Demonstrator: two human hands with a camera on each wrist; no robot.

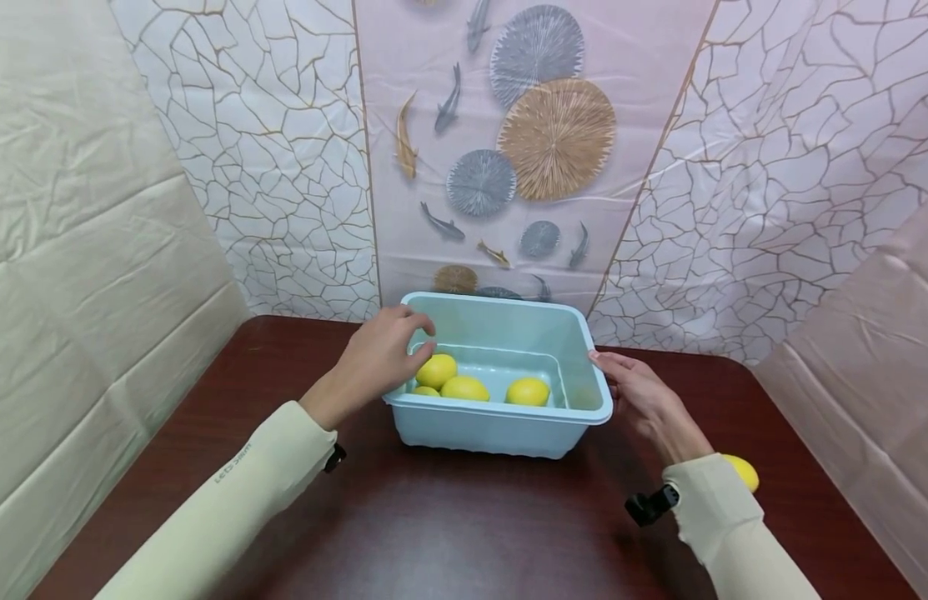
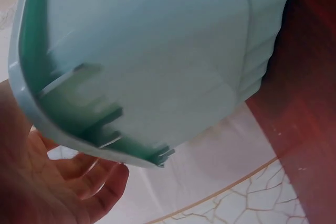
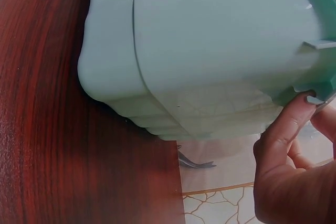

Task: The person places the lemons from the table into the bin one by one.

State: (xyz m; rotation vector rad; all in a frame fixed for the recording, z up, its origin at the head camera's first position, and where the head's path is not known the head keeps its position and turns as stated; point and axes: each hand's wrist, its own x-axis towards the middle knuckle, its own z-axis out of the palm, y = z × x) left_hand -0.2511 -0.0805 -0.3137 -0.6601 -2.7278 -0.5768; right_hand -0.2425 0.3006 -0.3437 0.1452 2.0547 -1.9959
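Note:
A light blue plastic basin (image 1: 494,429) stands on the table with several lemons (image 1: 528,392) inside, most of them gathered at its left end. My left hand (image 1: 384,354) is over the basin's left rim, its fingers loosely bent and holding nothing. In the left wrist view, the fingers (image 2: 107,192) show beyond the basin's rim (image 2: 31,98). At the opposite end, my right hand (image 1: 644,396) grips the right rim, thumb on top and fingers underneath. From the right wrist, a fingertip (image 3: 299,106) shows pressed up under that rim.
Another lemon (image 1: 743,472) lies on the dark red-brown table (image 1: 448,533), partly hidden by my right sleeve. Patterned cloth (image 1: 479,242) hangs behind the table's far edge. Pale cloth walls (image 1: 81,250) close in the left and right sides.

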